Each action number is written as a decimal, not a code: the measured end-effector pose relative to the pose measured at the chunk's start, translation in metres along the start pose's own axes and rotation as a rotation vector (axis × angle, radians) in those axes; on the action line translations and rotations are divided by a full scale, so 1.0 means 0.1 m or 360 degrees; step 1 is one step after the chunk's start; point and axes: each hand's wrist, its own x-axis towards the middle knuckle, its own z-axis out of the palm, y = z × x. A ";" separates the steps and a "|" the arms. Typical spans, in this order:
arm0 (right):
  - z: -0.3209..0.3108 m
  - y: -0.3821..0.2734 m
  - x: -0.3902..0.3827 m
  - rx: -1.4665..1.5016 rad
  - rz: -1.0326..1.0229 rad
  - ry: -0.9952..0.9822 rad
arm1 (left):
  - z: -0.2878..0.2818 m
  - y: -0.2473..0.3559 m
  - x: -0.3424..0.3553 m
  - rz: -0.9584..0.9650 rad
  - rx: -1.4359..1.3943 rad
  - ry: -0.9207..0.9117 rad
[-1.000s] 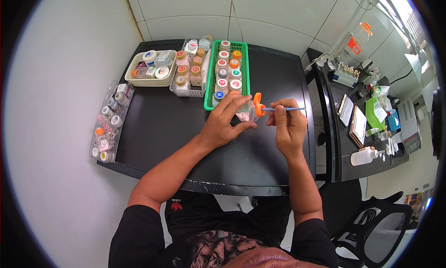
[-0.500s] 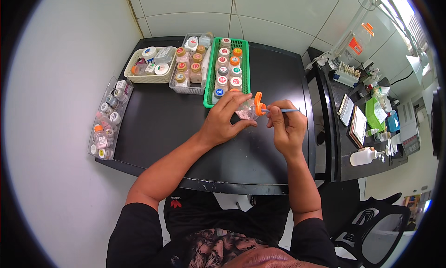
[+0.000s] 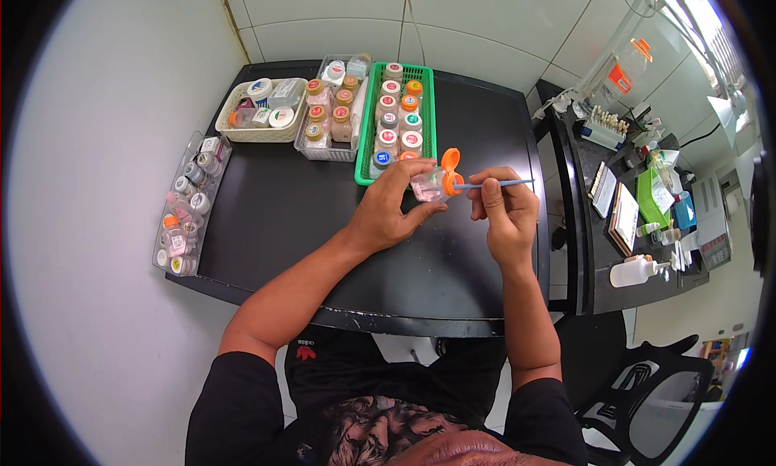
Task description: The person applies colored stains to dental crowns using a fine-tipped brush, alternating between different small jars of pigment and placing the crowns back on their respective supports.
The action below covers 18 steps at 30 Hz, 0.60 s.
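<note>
My left hand [image 3: 390,201] is closed around a small clear bottle [image 3: 428,187] with pinkish contents, tilted so its mouth faces right. Its orange flip cap [image 3: 451,160] stands open. Between the thumb and fingers of my right hand [image 3: 508,211] is a thin blue-grey stick [image 3: 495,184], whose left end reaches the bottle's orange mouth. How far the tip goes in is hard to see. Just beyond my left hand stands a green basket [image 3: 430,102] with rows of small lidded bottles [image 3: 388,120].
A grey basket [image 3: 325,154] of gold-lidded bottles and a cream basket [image 3: 259,134] of jars stand at the back left. Along the left edge lies a clear tray [image 3: 196,147] of small bottles. On the right, a side desk [image 3: 602,300] holds a white squeeze bottle [image 3: 633,273].
My right hand has shifted slightly right and drawn the stick a little out from the bottle's mouth. The bottle has turned slightly in my left hand.
</note>
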 end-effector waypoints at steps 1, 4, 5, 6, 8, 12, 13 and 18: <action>-0.03 0.01 0.00 0.0001 0.0034 -0.0039 | -0.01 0.02 0.01 0.0021 0.0020 -0.0032; -0.01 0.01 0.02 -0.0049 -0.0028 0.0007 | -0.05 0.06 0.00 -0.0002 0.0039 -0.0080; -0.02 0.02 0.02 -0.0051 -0.0028 0.0008 | -0.06 0.08 0.00 -0.0045 0.0031 -0.0096; -0.03 0.02 0.02 0.0043 -0.0029 0.0010 | -0.07 0.09 0.00 -0.0045 0.0030 -0.0097; -0.04 0.03 0.02 0.0135 -0.0031 0.0014 | -0.07 0.09 0.02 -0.0032 -0.0002 -0.0100; -0.03 0.03 0.03 0.0022 -0.0013 -0.0031 | -0.04 0.07 0.02 -0.0067 -0.0017 -0.0093; -0.03 0.04 0.03 0.0117 -0.0004 -0.0005 | -0.04 0.08 0.02 -0.0049 -0.0024 -0.0092; -0.04 0.07 0.04 0.0084 0.0042 -0.0029 | -0.04 0.06 0.03 0.0033 0.0031 -0.0070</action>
